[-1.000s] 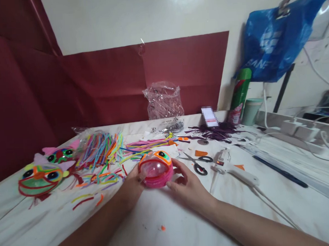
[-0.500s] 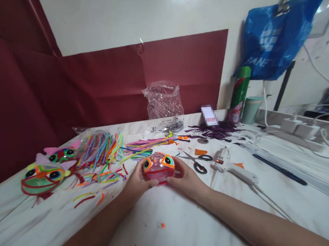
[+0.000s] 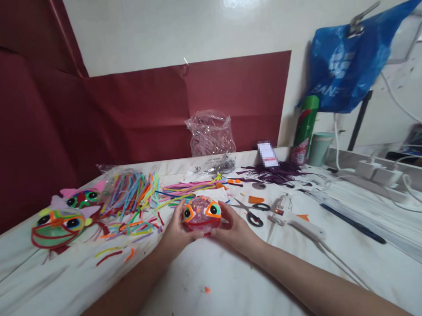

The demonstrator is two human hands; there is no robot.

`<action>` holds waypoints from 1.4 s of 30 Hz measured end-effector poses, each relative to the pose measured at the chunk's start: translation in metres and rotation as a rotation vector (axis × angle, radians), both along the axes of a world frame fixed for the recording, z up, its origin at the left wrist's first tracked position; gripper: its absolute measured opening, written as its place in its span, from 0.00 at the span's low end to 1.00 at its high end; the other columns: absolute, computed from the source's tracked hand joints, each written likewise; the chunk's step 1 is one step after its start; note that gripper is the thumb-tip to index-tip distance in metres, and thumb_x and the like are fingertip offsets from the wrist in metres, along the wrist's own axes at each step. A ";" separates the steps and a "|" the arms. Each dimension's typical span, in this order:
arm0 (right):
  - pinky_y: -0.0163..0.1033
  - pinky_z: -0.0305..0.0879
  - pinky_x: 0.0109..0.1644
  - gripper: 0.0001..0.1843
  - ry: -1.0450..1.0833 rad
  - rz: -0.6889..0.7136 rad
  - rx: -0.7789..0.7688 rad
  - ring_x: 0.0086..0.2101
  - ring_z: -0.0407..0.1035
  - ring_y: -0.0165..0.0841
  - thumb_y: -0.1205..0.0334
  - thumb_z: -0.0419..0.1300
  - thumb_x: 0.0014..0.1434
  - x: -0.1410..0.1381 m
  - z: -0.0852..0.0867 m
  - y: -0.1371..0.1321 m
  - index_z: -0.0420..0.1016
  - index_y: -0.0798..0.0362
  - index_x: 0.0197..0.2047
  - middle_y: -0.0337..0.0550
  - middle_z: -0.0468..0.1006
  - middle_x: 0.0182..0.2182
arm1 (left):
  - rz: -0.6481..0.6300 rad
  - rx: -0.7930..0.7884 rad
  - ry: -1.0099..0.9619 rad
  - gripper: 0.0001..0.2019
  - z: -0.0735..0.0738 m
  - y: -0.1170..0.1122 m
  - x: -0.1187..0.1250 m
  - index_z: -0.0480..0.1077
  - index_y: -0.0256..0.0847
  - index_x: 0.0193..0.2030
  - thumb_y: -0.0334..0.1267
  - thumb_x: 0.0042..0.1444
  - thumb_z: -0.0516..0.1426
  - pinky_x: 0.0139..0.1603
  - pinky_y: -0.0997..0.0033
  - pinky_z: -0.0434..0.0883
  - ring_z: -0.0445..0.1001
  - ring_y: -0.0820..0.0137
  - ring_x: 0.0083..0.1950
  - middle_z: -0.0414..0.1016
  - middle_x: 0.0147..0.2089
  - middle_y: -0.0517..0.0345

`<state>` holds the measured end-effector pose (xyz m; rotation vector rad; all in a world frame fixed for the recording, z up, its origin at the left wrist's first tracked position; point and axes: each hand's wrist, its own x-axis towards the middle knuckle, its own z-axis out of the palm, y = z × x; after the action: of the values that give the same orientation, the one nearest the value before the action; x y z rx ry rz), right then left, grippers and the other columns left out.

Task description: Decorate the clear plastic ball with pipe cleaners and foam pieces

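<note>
A pink clear plastic ball (image 3: 201, 215) with two orange-rimmed black eyes rests on the white table (image 3: 219, 295), its eyes turned toward me. My left hand (image 3: 175, 232) cups its left side with fingers curled round it. From the other side my right hand (image 3: 234, 228) grips it, thumb on top. Black-handled scissors (image 3: 252, 213) lie just right of my right hand. A white hot glue gun (image 3: 296, 218) with a small red light lies further right, its cord trailing toward me.
Two finished ball faces, one green (image 3: 56, 226) and one behind it with pink ears (image 3: 82, 197), sit at the left. Colourful pipe-cleaner pieces (image 3: 134, 196) litter the table's middle. A crumpled clear bag (image 3: 210, 134), purple strands (image 3: 274, 173), a green spray can (image 3: 305, 128), a cup, power strips and a blue bag stand at the back right.
Both hands have turned the pink ball from its open side facing me to its eyes facing me. The ball has lowered toward the table. The view has shifted slightly.
</note>
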<state>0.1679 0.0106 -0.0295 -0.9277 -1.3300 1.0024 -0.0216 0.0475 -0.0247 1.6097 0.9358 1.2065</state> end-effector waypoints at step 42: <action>0.36 0.62 0.28 0.16 -0.191 -0.459 -0.021 0.23 0.64 0.30 0.49 0.56 0.51 0.059 0.069 0.023 0.68 0.53 0.24 0.38 0.69 0.19 | 0.376 0.186 0.009 0.36 0.009 -0.016 -0.008 0.58 0.43 0.57 0.56 0.42 0.60 0.59 0.49 0.61 0.62 0.52 0.60 0.61 0.61 0.44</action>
<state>0.2272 0.0341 0.0393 -1.2979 -1.1852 0.5848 -0.0294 0.0311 -0.0161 1.6285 1.1978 1.5833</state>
